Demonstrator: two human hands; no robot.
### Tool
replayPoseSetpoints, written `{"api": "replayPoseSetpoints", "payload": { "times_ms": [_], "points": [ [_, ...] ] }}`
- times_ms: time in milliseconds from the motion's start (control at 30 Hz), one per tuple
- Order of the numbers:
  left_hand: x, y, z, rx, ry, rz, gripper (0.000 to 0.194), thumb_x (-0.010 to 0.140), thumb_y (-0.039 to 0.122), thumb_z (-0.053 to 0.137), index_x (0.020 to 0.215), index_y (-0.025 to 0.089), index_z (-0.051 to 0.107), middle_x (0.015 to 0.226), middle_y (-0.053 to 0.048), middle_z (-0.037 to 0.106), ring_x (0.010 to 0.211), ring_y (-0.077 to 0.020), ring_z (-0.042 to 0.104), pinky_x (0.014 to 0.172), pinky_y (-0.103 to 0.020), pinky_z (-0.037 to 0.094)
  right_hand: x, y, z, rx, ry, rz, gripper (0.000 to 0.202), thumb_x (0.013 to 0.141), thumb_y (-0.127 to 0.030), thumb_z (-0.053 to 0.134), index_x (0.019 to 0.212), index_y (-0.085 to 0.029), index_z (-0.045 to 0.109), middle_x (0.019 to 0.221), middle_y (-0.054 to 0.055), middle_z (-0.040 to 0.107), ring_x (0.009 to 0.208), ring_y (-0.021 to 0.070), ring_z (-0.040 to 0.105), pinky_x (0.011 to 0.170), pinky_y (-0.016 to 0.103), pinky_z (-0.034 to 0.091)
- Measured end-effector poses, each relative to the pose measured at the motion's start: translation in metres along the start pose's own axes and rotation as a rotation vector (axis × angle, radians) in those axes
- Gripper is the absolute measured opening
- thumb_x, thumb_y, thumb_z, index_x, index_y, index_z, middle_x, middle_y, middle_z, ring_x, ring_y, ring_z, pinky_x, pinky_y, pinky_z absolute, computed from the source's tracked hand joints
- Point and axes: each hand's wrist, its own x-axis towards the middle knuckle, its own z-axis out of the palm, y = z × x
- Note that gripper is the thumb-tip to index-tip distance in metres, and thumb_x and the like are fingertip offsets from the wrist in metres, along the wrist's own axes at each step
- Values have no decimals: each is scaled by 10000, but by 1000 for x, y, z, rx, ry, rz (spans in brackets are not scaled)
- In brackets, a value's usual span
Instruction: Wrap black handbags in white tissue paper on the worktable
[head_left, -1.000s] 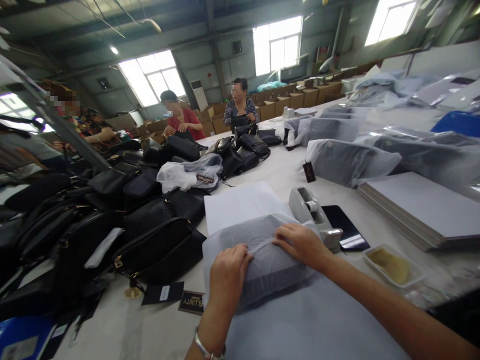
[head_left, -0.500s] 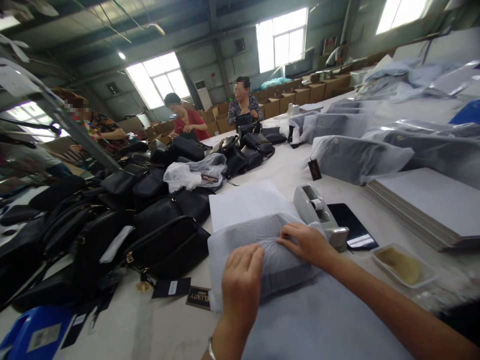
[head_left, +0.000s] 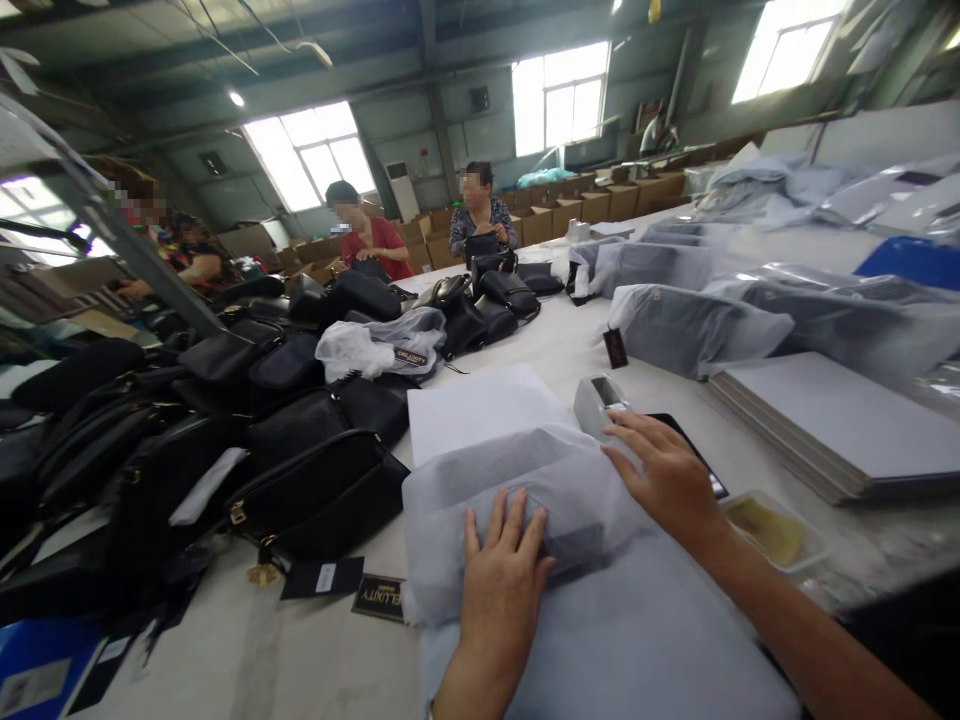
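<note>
One white worktable (head_left: 202, 650) fills the foreground; many black bags (head_left: 315, 480) are heaped along its left. A paper-wrapped bundle (head_left: 577, 490) lies at centre, a tape dispenser (head_left: 595, 402) just beside its far right corner, apparently for easy reach. The left hand (head_left: 504, 580) lies flat atop it, grasping nothing, seemingly to keep the bundle closed. The right hand (head_left: 667, 480), fingers parted, overlaps the dispenser; contact cannot be told.

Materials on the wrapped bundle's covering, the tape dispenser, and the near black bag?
Wrapped bundle: thin, matte tissue paper or soft plastic film; it creases and lets dark tones through.
Tape dispenser: probably hard plastic; smooth, pale grey, moulded-looking.
Black bag: leather or imitation; low sheen, soft folds.
</note>
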Motion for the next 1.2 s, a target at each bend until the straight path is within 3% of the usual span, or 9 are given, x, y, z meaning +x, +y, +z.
{"api": "replayPoseSetpoints", "payload": {
  "times_ms": [100, 200, 300, 433, 733, 867, 1000, 1100, 1200],
  "points": [
    [-1, 0, 2, 11, -3, 1, 431, 960, 324, 533, 1389, 317, 494, 1541, -5, 386, 1431, -295, 345, 1096, -688, 355, -13, 33, -18, -21, 61, 288, 371, 920, -475, 541, 1099, -185, 688, 1327, 115, 586, 1257, 299, 511, 1113, 470, 369],
    [-1, -2, 6, 12, 13, 8, 419, 964, 306, 514, 1382, 312, 509, 1530, -9, 402, 1420, -300, 363, 1091, -691, 357, -23, 53, -23, 91, -122, 536, 464, 873, -588, 520, 998, -204, 749, 1380, 125, 551, 1287, 327, 492, 1120, 503, 346],
    [0, -3, 9, 11, 20, 13, 419, 964, 289, 503, 1383, 315, 510, 1525, 0, 408, 1418, -295, 367, 1088, -694, 356, -25, 57, -15, 290, -268, 718, 462, 858, -618, 518, 934, -246, 781, 1431, 88, 517, 1326, 321, 464, 1131, 481, 323],
    [-1, -3, 8, 14, 23, 4, 436, 950, 273, 520, 1383, 325, 505, 1527, 13, 406, 1418, -282, 370, 1094, -686, 355, -20, 51, -3, 509, -192, 861, 380, 777, -585, 640, 855, -245, 791, 1414, 83, 537, 1340, 319, 451, 1118, 440, 340],
    [-2, -3, 9, -9, 40, 2, 432, 947, 252, 504, 1374, 315, 522, 1523, 5, 409, 1409, -291, 383, 1090, -686, 349, -21, 2, -45, 660, 169, 821, 270, 764, -478, 768, 900, -245, 780, 1428, 41, 522, 1306, 266, 482, 1133, 390, 351],
    [-2, -3, 13, -6, 77, 10, 446, 939, 239, 505, 1378, 318, 519, 1522, -2, 413, 1408, -291, 384, 1095, -674, 342, -46, -14, -55, 871, 124, 1062, 375, 719, -520, 800, 933, -214, 773, 1198, 81, 673, 1139, 250, 601, 1040, 364, 456],
    [-3, -4, 17, 26, 116, 22, 436, 938, 250, 508, 1369, 314, 535, 1516, -7, 426, 1408, -296, 383, 1107, -658, 325, -72, -13, -46, 1091, 60, 1297, 465, 629, -546, 852, 901, -179, 763, 908, 76, 713, 834, 189, 658, 796, 299, 555],
    [-3, -5, 17, 82, 104, 63, 445, 935, 237, 513, 1375, 294, 532, 1515, -21, 425, 1396, -308, 398, 1074, -657, 366, -78, -2, -39, 1042, 12, 1289, 469, 593, -547, 863, 858, -175, 756, 773, 35, 676, 653, 132, 592, 643, 254, 519],
    [-2, -7, 17, 125, 114, 96, 444, 932, 222, 504, 1372, 280, 540, 1505, -36, 440, 1382, -322, 416, 1047, -662, 385, -72, 13, -39, 738, -110, 1089, 410, 727, -573, 747, 795, -168, 740, 665, 19, 640, 577, 121, 534, 588, 251, 451]
  ]
}}
